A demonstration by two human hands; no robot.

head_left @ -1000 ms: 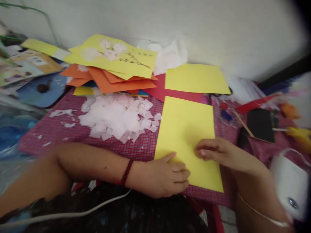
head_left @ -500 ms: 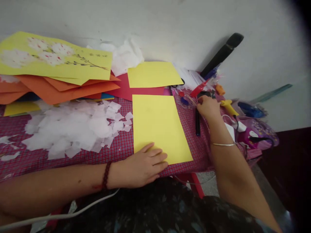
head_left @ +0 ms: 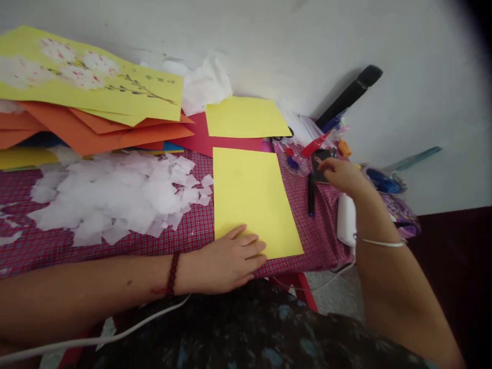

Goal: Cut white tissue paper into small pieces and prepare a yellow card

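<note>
My left hand point(head_left: 226, 260) lies flat, fingers spread, on the near edge of a yellow sheet of paper point(head_left: 249, 195). At the right, my right hand point(head_left: 344, 174) reaches over a dark flat device that looks like a phone point(head_left: 322, 156). One finger points out to its screen, and the other fingers are partly hidden. No object shows in that hand. A black marker pen point(head_left: 311, 195) rests just left of it on the checked cloth. A heap of white paper pieces point(head_left: 126, 192) lies left of the yellow sheet.
Behind are a second yellow sheet point(head_left: 246, 118), red paper point(head_left: 200, 136), crumpled white tissue point(head_left: 207, 84) and stacked orange sheets point(head_left: 126, 141) beneath a yellow flower picture point(head_left: 154, 105). A white power strip point(head_left: 346, 220) hangs by the table's right edge. A red tube point(head_left: 315, 145) lies near the phone-like device.
My right hand has shifted right, uncovering more of the dark device, and one finger now points to it. The white power strip has come into clearer view. My left hand stays on the yellow sheet.
</note>
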